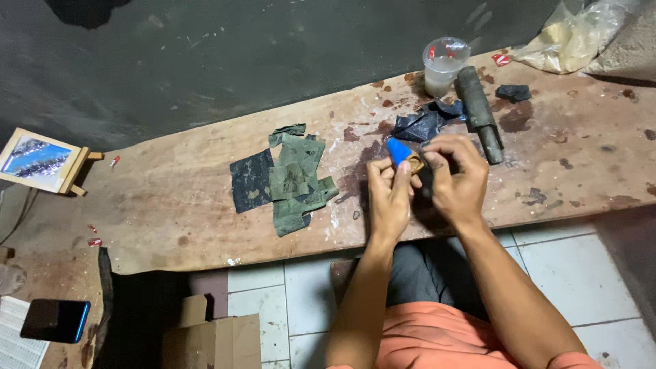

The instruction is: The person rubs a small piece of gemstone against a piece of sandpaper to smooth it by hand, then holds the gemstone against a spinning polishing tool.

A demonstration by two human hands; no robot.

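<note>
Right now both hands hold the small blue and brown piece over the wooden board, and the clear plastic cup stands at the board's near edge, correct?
Not quite. The head view shows the clear plastic cup at the wooden board's far edge, beside the dark cylinder. The left hand and right hand do hold the small blue and brown piece.

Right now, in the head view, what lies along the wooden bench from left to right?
Small framed picture → dark and green sheet scraps → left hand holding a blue piece → right hand → dark cylinder → plastic bag.

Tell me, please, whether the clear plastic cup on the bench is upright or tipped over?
Upright. The clear plastic cup stands on its base on the wooden bench, its round rim facing up, beside the dark cylinder.
</note>
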